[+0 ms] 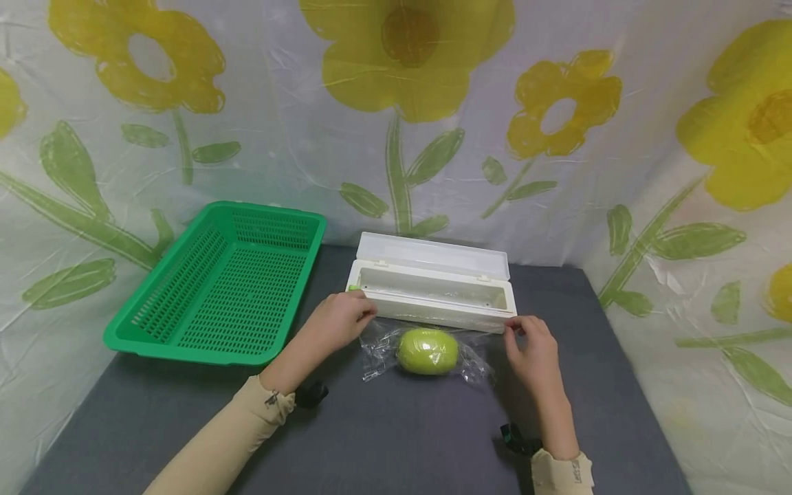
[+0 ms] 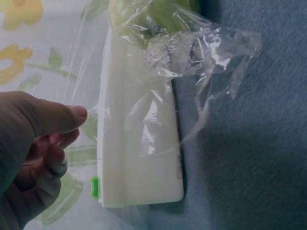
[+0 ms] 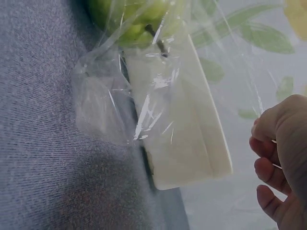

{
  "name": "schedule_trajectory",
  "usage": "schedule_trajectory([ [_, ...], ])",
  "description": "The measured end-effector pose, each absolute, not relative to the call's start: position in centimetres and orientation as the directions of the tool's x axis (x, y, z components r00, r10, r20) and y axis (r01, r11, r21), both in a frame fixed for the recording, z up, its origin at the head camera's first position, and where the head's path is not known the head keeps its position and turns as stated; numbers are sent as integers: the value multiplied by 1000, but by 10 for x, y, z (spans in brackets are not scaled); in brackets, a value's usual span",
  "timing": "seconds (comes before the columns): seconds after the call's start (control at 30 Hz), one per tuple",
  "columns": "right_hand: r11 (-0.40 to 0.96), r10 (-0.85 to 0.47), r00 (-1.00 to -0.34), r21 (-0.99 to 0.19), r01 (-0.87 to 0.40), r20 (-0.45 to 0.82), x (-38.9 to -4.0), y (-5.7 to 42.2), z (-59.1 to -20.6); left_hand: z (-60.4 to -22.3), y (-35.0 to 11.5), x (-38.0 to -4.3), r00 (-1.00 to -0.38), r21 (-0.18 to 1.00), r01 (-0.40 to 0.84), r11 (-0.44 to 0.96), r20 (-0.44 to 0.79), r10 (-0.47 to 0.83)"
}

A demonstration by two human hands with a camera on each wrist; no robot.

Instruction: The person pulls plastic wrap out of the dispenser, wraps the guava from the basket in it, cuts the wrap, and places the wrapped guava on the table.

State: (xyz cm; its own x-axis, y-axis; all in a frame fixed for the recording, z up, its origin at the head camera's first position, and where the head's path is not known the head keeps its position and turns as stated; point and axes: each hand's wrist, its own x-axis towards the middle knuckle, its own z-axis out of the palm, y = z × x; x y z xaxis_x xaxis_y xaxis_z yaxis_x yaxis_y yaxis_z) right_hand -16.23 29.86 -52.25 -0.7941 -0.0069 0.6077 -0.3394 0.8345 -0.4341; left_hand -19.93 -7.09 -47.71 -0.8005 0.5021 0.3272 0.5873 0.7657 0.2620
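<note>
A yellow-green pear (image 1: 427,351) with a brown stem lies in clear cling film (image 1: 380,348), in front of a long white film dispenser box (image 1: 433,311). Crumpled film spreads from both ends of the fruit. At the box's left front corner, my left hand (image 1: 339,317) pinches the film's edge between thumb and forefinger. My right hand (image 3: 288,148) pinches the film by the right front corner, and a taut sheet runs from its fingertips toward the pear. The box's clear lid (image 1: 433,254) is tipped back. A small green slider (image 2: 95,187) sits at its left end.
A green plastic basket (image 1: 185,354) with slotted walls stands left of the box, close to my left forearm. Dark grey cloth (image 1: 396,440) covers the table. A flower-printed sheet (image 1: 278,137) hangs behind and at both sides.
</note>
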Motion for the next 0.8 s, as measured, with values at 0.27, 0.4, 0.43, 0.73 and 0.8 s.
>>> schedule_trajectory([
  [0.27,853,19,-824,-440,-282,567,-151,297,-522,-481,-71,-189,-802,280,589,758,322,503],
  [0.4,848,8,-808,-432,-306,589,-147,297,-521,-479,-71,-184,-794,284,598,750,343,502],
  [0.43,844,4,-800,-430,-319,600,-147,297,-521,-478,-71,-183,-791,284,600,748,350,502],
  [0.73,830,-9,-765,-422,-366,644,-137,298,-517,-478,-74,-174,-779,282,607,743,395,487],
  [0.8,835,-2,-770,-423,-352,638,-134,299,-516,-480,-75,-171,-770,287,616,733,413,486],
])
